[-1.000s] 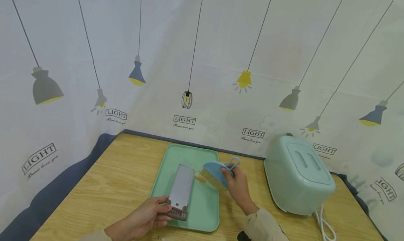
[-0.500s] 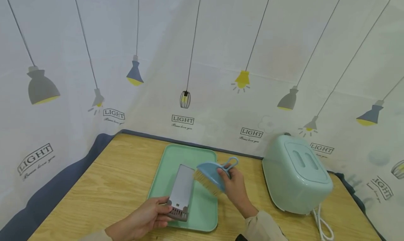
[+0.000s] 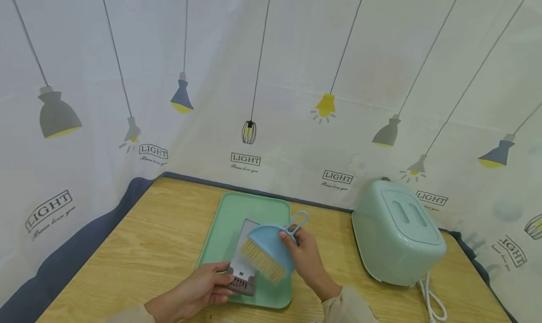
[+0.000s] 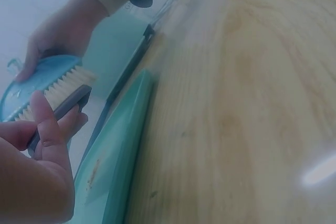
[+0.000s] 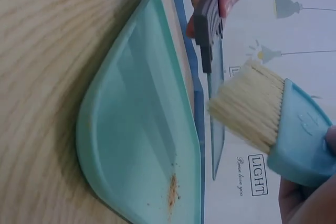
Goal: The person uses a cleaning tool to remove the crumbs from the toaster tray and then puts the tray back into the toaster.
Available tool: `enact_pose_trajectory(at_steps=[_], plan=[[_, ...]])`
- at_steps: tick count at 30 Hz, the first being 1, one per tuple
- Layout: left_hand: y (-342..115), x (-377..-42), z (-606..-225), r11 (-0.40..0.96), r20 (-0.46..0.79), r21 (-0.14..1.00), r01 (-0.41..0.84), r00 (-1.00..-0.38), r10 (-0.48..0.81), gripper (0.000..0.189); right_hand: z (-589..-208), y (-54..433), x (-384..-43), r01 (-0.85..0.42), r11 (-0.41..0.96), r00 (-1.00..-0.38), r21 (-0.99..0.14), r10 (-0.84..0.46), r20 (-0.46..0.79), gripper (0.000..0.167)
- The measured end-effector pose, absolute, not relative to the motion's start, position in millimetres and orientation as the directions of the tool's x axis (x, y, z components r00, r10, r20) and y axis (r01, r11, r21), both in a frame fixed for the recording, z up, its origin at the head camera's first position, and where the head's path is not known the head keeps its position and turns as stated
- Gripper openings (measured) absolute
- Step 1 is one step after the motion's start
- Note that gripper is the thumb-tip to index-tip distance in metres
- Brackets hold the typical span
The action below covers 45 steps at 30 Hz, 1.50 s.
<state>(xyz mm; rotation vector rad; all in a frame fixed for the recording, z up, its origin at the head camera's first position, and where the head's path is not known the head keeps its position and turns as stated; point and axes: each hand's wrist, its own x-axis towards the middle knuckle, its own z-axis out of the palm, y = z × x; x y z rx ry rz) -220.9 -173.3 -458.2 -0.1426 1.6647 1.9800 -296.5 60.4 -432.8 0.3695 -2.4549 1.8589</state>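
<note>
My left hand grips the brown slotted end of a flat grey crumb tray, lifted above a green serving tray. In my right hand is a blue brush with pale bristles, pinched near its loop handle. The bristles hang over the crumb tray's right side and hide part of it; whether they touch is hard to tell. A small patch of brown crumbs lies on the serving tray in the right wrist view, screened by the brush in the head view.
A mint-green toaster stands at the right of the wooden table, its white cord coiled in front. Behind the table hangs a white cloth printed with lamps, with a dark blue lower edge.
My right hand has brought the brush leftward and nearer, from beside the crumb tray to over it. The left hand and crumb tray have hardly moved.
</note>
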Motion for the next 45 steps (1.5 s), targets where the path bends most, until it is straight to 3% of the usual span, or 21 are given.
enact_pose_trajectory(at_steps=[13,25,30,45], plan=[[-170.3,-218.4,-456.8,-0.078,-0.417,0.880,-0.468,-0.842,0.341,0.063,-436.8,50.9,-286.4,-0.058,0.217,-0.974,-0.975,-0.225,0.008,0.023],[-168.5,-214.6,-457.8,-0.054,-0.404,0.894,-0.446,-0.850,0.339,0.053,-448.4,48.5,-289.0,-0.044,0.229,-0.964,-0.972,-0.264,-0.018,0.024],[-167.9,-214.3,-456.5,-0.053,-0.390,0.900,-0.433,-0.852,0.348,0.054,-449.9,49.1,-292.6,-0.080,0.233,-0.963,-0.969,-0.271,0.014,0.025],[-164.4,-212.9,-455.3,-0.035,-0.385,0.906,-0.421,-0.857,0.343,0.062,-449.2,54.4,-313.5,-0.224,0.347,-0.973,-0.911,-0.133,0.189,0.025]])
